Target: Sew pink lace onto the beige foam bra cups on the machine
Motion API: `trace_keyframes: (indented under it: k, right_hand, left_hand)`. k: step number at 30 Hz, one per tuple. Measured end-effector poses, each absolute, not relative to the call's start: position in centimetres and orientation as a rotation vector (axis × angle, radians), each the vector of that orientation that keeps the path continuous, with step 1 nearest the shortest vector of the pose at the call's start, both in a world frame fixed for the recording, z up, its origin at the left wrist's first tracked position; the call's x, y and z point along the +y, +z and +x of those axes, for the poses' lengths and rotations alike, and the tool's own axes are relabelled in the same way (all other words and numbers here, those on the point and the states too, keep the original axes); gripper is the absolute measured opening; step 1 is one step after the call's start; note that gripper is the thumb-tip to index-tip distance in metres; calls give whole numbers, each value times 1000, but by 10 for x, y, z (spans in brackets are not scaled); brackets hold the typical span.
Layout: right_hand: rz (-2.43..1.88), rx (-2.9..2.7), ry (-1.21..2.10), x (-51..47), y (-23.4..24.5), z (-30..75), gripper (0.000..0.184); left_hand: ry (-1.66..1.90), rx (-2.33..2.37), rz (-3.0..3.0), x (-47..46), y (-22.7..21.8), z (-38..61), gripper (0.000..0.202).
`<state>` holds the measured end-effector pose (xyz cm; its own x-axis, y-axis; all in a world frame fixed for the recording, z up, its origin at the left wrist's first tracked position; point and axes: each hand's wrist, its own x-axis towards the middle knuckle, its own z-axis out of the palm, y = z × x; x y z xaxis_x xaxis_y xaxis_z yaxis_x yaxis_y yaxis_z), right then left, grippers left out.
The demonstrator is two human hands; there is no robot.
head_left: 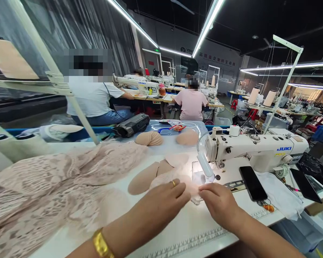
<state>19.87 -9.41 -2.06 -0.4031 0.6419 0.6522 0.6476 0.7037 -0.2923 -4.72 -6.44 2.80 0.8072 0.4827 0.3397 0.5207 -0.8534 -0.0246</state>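
Currently, pale fabric [191,183] lies on the counter [196,222] at the sewing machine [258,149].
My right hand [219,203] pinches its edge; my left hand [169,197] rests over it, fingertips hidden, so I cannot tell its grip. Uneven pull between them could pucker the fabric, and the beige pads [142,180] beside it could catch underneath.

On my feed the white worktop [174,233] reads bright, while the dark ceiling [244,27] sinks into gloom between long white tube lights [208,28] that glare as hard streaks. A small white tubular lamp [205,166] by the white sewing machine [255,147] throws a hot glow, washing out the sheer pale-pink fabric [190,182] to my eye. The pale-pink lace cloth [51,175] looks soft, wide-lens stretching bends the edges, and blocky pixels mask two co-workers' heads [88,65]
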Motion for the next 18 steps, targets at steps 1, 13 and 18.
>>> trace_keyframes:
  k: [1,13,18]
  right_hand:
    - [-1013,-2202,28,-88,-29,203,25]
    - [-847,-2535,-148,-44,-42,247,28]
    - [-932,-2534,-122,-52,-38,252,25]
  left_hand:
    - [-434,-769,-2900,-66,16,-45,14]
    - [-377,-758,-2910,-26,-17,1,27]
    - [-488,-649,-2965,-26,-26,-1,29]
